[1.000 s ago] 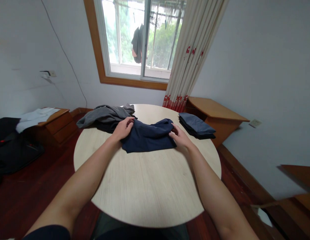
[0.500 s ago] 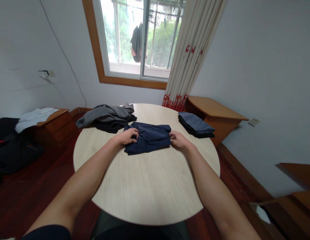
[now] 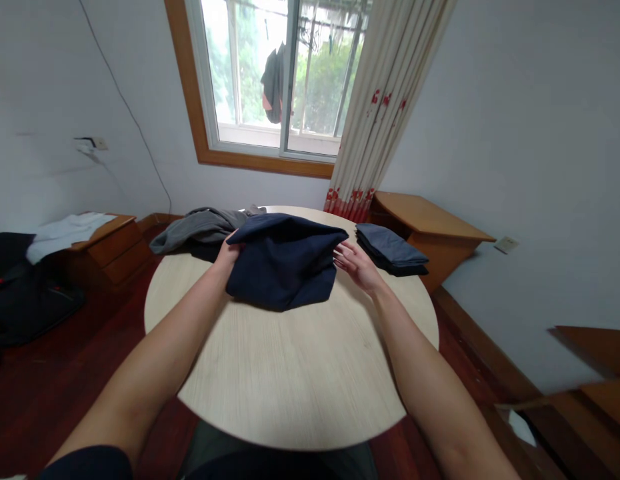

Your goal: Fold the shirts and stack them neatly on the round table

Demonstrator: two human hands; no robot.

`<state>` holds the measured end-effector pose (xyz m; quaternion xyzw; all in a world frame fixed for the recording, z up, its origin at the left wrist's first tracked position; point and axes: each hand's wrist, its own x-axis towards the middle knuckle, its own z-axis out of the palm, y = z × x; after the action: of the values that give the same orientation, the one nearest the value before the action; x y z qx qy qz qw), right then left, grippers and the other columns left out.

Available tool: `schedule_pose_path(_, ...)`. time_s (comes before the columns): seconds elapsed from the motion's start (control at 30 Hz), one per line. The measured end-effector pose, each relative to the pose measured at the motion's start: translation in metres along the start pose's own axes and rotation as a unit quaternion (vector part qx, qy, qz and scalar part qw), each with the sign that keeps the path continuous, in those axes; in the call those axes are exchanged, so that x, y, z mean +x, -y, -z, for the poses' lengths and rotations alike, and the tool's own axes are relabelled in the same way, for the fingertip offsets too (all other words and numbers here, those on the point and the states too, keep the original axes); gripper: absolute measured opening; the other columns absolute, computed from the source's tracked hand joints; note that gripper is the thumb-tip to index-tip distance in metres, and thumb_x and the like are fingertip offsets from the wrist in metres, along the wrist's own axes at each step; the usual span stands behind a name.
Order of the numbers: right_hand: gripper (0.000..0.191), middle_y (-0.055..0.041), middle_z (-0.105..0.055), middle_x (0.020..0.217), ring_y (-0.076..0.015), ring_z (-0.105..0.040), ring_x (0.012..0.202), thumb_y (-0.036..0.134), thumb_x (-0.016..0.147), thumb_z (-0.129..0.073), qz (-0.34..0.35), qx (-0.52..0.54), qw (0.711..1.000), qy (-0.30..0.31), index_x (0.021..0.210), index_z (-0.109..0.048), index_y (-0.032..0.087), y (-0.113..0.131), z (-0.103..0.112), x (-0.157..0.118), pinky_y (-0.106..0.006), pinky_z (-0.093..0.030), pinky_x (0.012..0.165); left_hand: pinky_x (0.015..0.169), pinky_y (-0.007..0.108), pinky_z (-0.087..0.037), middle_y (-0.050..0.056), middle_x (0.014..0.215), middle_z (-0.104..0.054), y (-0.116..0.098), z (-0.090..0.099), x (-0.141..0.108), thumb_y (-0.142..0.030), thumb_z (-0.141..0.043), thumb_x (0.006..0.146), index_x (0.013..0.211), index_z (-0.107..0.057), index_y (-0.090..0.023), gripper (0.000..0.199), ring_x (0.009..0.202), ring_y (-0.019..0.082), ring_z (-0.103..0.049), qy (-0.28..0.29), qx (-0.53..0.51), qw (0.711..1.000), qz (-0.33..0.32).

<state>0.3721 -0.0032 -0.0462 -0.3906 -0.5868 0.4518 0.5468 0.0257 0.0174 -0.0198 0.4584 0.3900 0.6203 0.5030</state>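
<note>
A folded navy garment (image 3: 285, 267) is raised over the round table, its far edge lifted and sagging in the middle. Its exact kind does not show. My left hand (image 3: 230, 253) is closed on its left end, with the fingers largely hidden by the cloth. At the right end, my right hand (image 3: 357, 263) holds the cloth near its upper corner, several fingers stretched out below that corner. Behind the left hand lies a loose grey garment (image 3: 200, 228) with dark cloth under it. To the right of my right hand is a folded stack of grey-blue and black clothes (image 3: 393, 247).
The pale round table (image 3: 295, 373) stands below a window. A wooden desk (image 3: 430, 217) is at the back right, beside a curtain (image 3: 380, 113). On the left are a small wooden cabinet (image 3: 117, 250) with white cloth on it and a black bag (image 3: 35, 293).
The navy garment has come up off the table, and its upper edge now stands higher. My left hand has moved up and left with it; the right hand's fingers have spread.
</note>
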Motion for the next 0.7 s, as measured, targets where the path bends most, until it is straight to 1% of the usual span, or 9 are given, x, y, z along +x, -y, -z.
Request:
schedule_pose_path(0.13,0.057,-0.0142,-0.063,0.138,-0.0267,-0.063,0.121,0.045,0.082,-0.073,-0.014,-0.128,0.992,0.008,0.135,-0.058,0.028,-0.025,-0.007,-0.003,-0.049,-0.054,0.099,0.093,0.04,-0.057,0.009,0.129,-0.064,0.007,0.004,0.008,-0.049,-0.068,0.084,0.118,-0.055,-0.026,0.043,0.114,0.026,-0.068,-0.066,-0.042,0.997,-0.013)
schedule_pose_path(0.2,0.065,-0.0146,-0.061,0.139,-0.0263,-0.064,0.118,0.041,0.08,-0.076,-0.018,-0.163,0.985,0.048,0.14,-0.055,0.028,-0.032,-0.01,-0.006,-0.049,-0.054,0.097,0.1,0.043,-0.053,0.01,0.145,-0.055,0.005,0.005,0.006,-0.051,-0.072,0.082,0.125,-0.054,-0.028,0.052,0.124,0.027,-0.063,-0.057,0.012,0.997,-0.06)
schedule_pose_path(0.23,0.07,-0.0141,-0.062,0.138,-0.0262,-0.065,0.116,0.039,0.078,-0.078,-0.014,-0.179,0.981,0.071,0.143,-0.054,0.027,-0.033,-0.012,-0.007,-0.048,-0.055,0.096,0.104,0.045,-0.05,0.011,0.147,-0.053,0.004,0.005,0.003,-0.053,-0.074,0.08,0.127,-0.055,-0.027,0.057,0.129,0.029,-0.059,-0.031,0.066,0.993,-0.088)
schedule_pose_path(0.3,0.077,-0.0127,-0.065,0.132,-0.025,-0.066,0.107,0.032,0.073,-0.081,0.005,-0.224,0.97,0.098,0.144,-0.054,0.025,-0.034,-0.016,-0.008,-0.045,-0.055,0.094,0.113,0.047,-0.041,0.013,0.148,-0.053,0.005,0.002,-0.006,-0.054,-0.079,0.074,0.131,-0.058,-0.024,0.068,0.137,0.032,-0.052,0.069,0.2,0.968,-0.132)
schedule_pose_path(0.4,0.067,-0.0097,-0.071,0.115,-0.0204,-0.065,0.086,0.021,0.068,-0.081,0.02,-0.32,0.943,0.086,0.133,-0.063,0.02,-0.031,-0.023,-0.008,-0.04,-0.056,0.086,0.119,0.046,-0.033,0.014,0.151,-0.052,0.018,-0.01,-0.023,-0.057,-0.086,0.063,0.138,-0.059,-0.023,0.087,0.142,0.035,-0.046,0.249,0.371,0.884,-0.137)
schedule_pose_path(0.47,0.048,-0.0075,-0.072,0.103,-0.0184,-0.062,0.079,0.017,0.069,-0.077,0.02,-0.366,0.927,0.079,0.117,-0.071,0.018,-0.027,-0.026,-0.008,-0.037,-0.054,0.082,0.118,0.048,-0.035,0.015,0.152,-0.052,0.029,-0.021,-0.033,-0.058,-0.088,0.059,0.143,-0.056,-0.024,0.096,0.14,0.037,-0.048,0.319,0.447,0.825,-0.133)
schedule_pose_path(0.53,0.029,-0.0053,-0.072,0.091,-0.0176,-0.06,0.075,0.015,0.069,-0.071,0.015,-0.367,0.925,0.093,0.097,-0.074,0.018,-0.022,-0.026,-0.008,-0.034,-0.053,0.077,0.114,0.05,-0.038,0.016,0.147,-0.057,0.039,-0.032,-0.04,-0.059,-0.085,0.063,0.146,-0.054,-0.023,0.095,0.135,0.039,-0.052,0.345,0.494,0.785,-0.141)
schedule_pose_path(0.57,0.022,-0.0044,-0.071,0.086,-0.0174,-0.06,0.073,0.015,0.068,-0.069,0.008,-0.35,0.931,0.106,0.09,-0.073,0.018,-0.018,-0.025,-0.008,-0.033,-0.052,0.074,0.113,0.05,-0.039,0.016,0.144,-0.059,0.042,-0.037,-0.042,-0.058,-0.083,0.068,0.147,-0.053,-0.023,0.092,0.133,0.039,-0.054,0.349,0.505,0.776,-0.147)
schedule_pose_path(0.7,0.014,0.0,-0.066,0.07,-0.0148,-0.058,0.062,0.02,0.065,-0.07,-0.035,-0.207,0.965,0.158,0.079,-0.069,0.017,0.009,-0.025,-0.014,-0.026,-0.048,0.059,0.108,0.044,-0.045,0.014,0.144,-0.06,0.04,-0.047,-0.048,-0.044,-0.078,0.075,0.151,-0.048,-0.021,0.085,0.129,0.035,-0.058,0.337,0.508,0.781,-0.138)
